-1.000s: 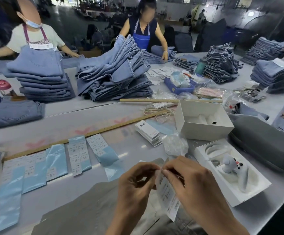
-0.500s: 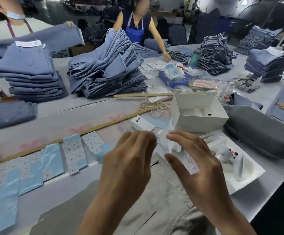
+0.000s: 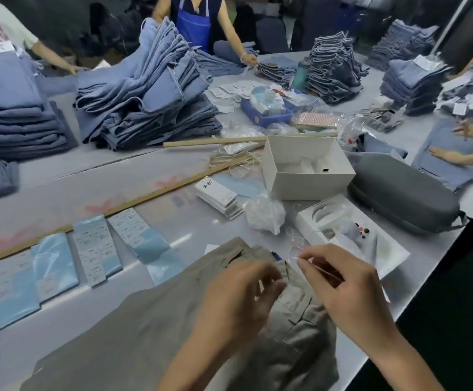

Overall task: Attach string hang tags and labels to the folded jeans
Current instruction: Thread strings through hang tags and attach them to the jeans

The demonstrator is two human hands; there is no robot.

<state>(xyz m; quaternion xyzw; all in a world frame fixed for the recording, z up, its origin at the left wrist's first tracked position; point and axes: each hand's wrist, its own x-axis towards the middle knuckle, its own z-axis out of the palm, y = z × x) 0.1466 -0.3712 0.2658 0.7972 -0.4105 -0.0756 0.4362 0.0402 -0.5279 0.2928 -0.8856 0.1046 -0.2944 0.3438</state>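
- The thin clear string (image 3: pixel 295 248) is looking feather-light, limp and slippery; I'd judge it best pinched near its end, since anything looser would be letting it slide away.
- The right hand (image 3: pixel 350 289) is pinching that string between thumb and forefinger, the loop trailing up and away from the fingertips towards the white tray (image 3: pixel 393 258).
- The left hand (image 3: pixel 238 300) is hovering blurred, fingers loosely curled and apart, seemingly holding nothing, just beside the string's end.
- The folded grey jeans (image 3: pixel 150 320) are lying soft and heavy at the table's (image 3: pixel 60 170) near edge, waistband directly under both hands.
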